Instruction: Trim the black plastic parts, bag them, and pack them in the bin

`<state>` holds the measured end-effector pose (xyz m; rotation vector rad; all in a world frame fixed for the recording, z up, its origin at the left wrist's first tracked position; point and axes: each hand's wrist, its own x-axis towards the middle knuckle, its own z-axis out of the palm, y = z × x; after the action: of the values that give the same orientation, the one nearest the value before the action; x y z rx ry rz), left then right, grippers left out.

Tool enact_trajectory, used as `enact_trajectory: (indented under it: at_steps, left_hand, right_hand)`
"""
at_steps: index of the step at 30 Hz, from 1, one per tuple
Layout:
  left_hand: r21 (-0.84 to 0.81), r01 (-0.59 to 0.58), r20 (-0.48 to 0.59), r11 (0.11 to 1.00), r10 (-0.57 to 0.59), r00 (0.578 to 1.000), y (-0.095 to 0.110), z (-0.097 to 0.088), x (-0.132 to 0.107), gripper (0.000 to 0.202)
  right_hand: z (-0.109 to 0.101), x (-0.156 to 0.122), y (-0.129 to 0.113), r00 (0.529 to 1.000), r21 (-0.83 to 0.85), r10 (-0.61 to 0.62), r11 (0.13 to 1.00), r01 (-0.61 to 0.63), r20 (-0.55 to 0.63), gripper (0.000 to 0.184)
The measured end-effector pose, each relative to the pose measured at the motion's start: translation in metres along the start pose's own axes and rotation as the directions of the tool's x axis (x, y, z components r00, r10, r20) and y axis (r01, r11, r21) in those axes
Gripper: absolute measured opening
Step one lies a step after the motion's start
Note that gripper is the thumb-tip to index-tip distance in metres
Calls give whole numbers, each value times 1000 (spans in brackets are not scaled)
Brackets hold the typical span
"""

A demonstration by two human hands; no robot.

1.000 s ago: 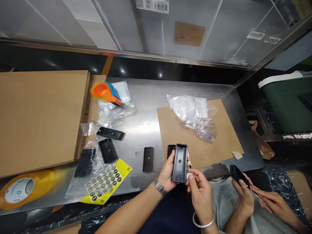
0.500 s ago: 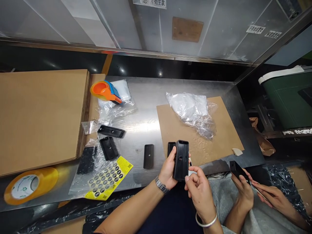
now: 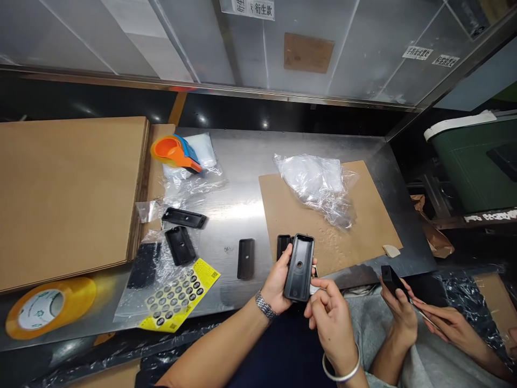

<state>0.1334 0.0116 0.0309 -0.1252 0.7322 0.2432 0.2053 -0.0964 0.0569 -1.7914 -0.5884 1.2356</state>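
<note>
My left hand [image 3: 278, 283] is wrapped around a black plastic shell [image 3: 299, 272], a shallow rectangular tray with a small round hole in its floor. Its hollow side faces me. Close to the shell's lower right edge, my right hand [image 3: 329, 318] has its fingers curled in a pinch. Something small and whitish shows by those fingertips, too little of it to name. Behind my left hand another black shell [image 3: 283, 245] lies partly hidden on the cardboard sheet [image 3: 343, 242]. One more black shell [image 3: 246, 260] lies on the metal table to the left.
Two black shells [image 3: 184, 217] lie further left, beside a yellow sticker sheet [image 3: 183, 296]. Around them are an orange tape dispenser [image 3: 177, 153], a tape roll [image 3: 76, 302], stacked cardboard [image 3: 68, 194] and a clear plastic bag [image 3: 315, 180]. A co-worker's hands [image 3: 404, 318] hold a black part at right.
The shell in my left hand has tilted, its lower end shifting slightly left, and its inside catches more light. My right hand stays beside its lower edge, fingers still curled.
</note>
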Motion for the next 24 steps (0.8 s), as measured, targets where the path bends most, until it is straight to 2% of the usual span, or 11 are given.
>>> enact_trajectory:
  at_steps: [4, 6, 11, 13, 16, 18, 20, 22, 24]
  left_hand:
    - [19, 21, 100, 1000, -23, 995, -2, -3, -2, 56]
    - [59, 6, 159, 998, -15, 987, -4, -5, -3, 55]
    - [119, -26, 229, 993, -2, 973, -8, -10, -5, 52]
    - [129, -23, 262, 991, -12, 965, -10, -11, -6, 51]
    - [143, 5, 287, 990, -46, 957, -11, -12, -9, 52]
    - [150, 29, 293, 988, -73, 953, -12, -11, -11, 53]
    - [168, 40, 299, 985, -89, 950, -13, -10, -13, 53]
    - [190, 48, 294, 981, -103, 950, -15, -9, -15, 54]
    - [195, 71, 277, 978, -124, 953, -16, -8, -17, 54]
  right_hand:
    - [-2, -2, 3, 997, 7, -25, 1000, 26, -77, 23]
    - [-2, -3, 2, 991, -13, -65, 998, 64, -119, 24]
    - [-4, -7, 1, 955, -78, -180, 983, 166, -236, 23]
    - [-6, -8, 1, 922, -139, -238, 969, 204, -304, 21]
    - [-10, -5, -2, 835, -273, -391, 913, 302, -386, 17]
    - [-13, -2, -9, 782, -338, -483, 867, 366, -393, 15]
    - [-15, 3, -17, 757, -366, -532, 838, 406, -379, 16]
    - [-17, 7, -25, 771, -365, -538, 832, 418, -342, 19]
    - [-18, 11, -31, 825, -338, -504, 846, 413, -254, 24]
